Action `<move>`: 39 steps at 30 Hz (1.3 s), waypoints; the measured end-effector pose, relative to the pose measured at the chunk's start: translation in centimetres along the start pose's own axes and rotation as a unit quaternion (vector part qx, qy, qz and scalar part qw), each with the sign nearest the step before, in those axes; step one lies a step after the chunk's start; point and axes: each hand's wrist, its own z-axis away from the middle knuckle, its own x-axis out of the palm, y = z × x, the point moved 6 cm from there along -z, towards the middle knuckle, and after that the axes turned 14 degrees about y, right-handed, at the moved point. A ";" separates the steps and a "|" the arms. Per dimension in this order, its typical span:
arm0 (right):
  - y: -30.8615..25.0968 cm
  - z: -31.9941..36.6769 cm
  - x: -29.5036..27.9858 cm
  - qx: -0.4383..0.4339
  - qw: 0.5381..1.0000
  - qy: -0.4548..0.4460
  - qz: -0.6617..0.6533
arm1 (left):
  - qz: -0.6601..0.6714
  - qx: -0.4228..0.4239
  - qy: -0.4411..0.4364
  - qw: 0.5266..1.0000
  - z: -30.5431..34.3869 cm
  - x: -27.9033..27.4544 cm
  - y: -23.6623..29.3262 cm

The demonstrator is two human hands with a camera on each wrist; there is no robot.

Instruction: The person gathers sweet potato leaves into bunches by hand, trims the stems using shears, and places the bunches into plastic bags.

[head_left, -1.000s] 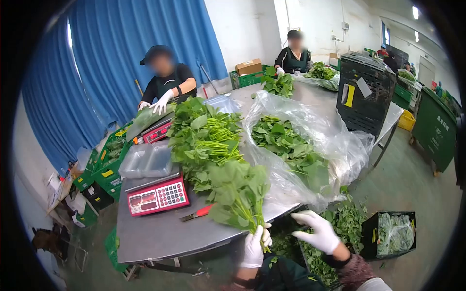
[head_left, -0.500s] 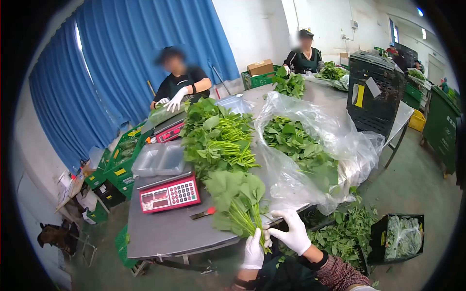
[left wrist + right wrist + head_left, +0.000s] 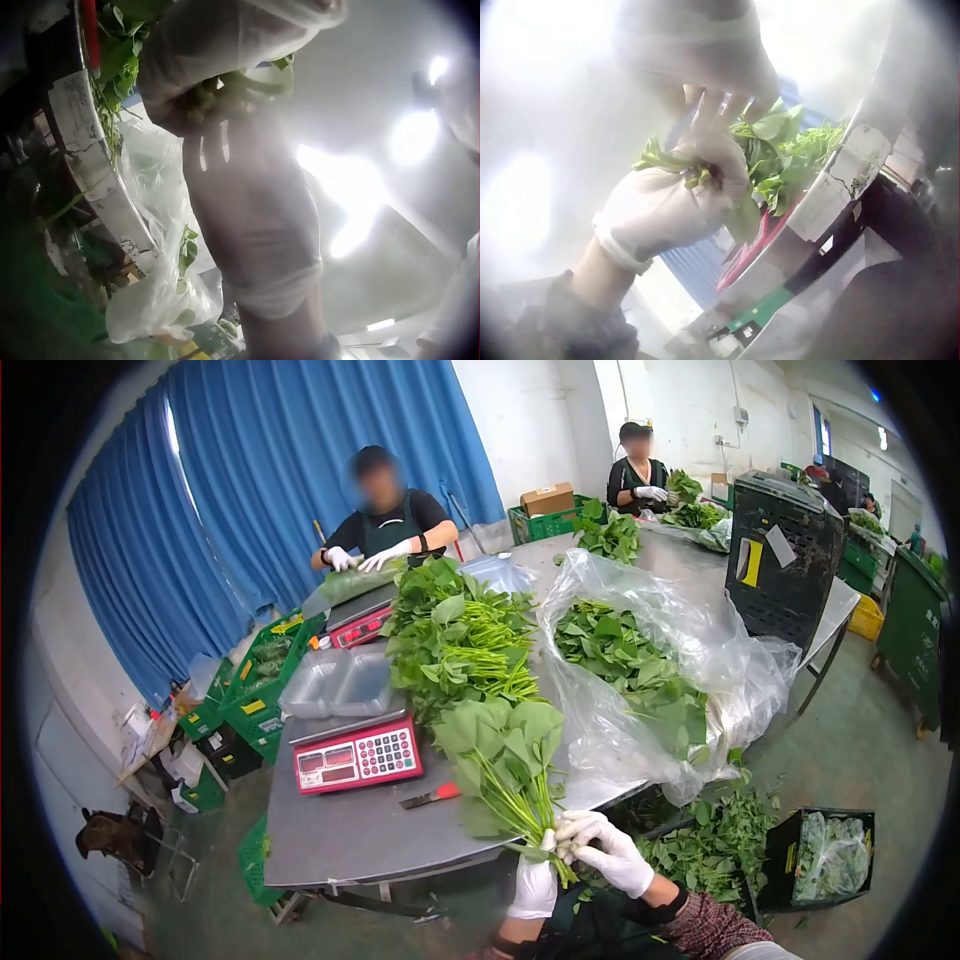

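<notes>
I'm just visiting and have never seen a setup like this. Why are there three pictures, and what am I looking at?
No machine here: a person wears three cameras. The wide picture comes from the head, the two blurry ones from each wrist. On the metal table lie a red scale, a red-handled knife, loose greens and a clear bag of leaves. The gloved left hand grips a bunch of leafy greens by its stems; the gloved right hand touches the same stems.
</notes>
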 end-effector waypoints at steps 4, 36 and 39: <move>-2.8 1.7 -5.8 0.138 0.989 -0.018 -0.058 | 0.020 0.006 0.040 0.999 -2.2 -1.4 2.4; 2.3 -1.0 1.4 0.239 0.961 0.038 -0.134 | 0.067 -0.102 0.066 0.990 -2.1 -1.6 0.5; 2.8 0.5 1.9 0.200 0.974 -0.095 -0.053 | 0.065 -0.067 0.034 0.995 -3.0 -2.4 0.2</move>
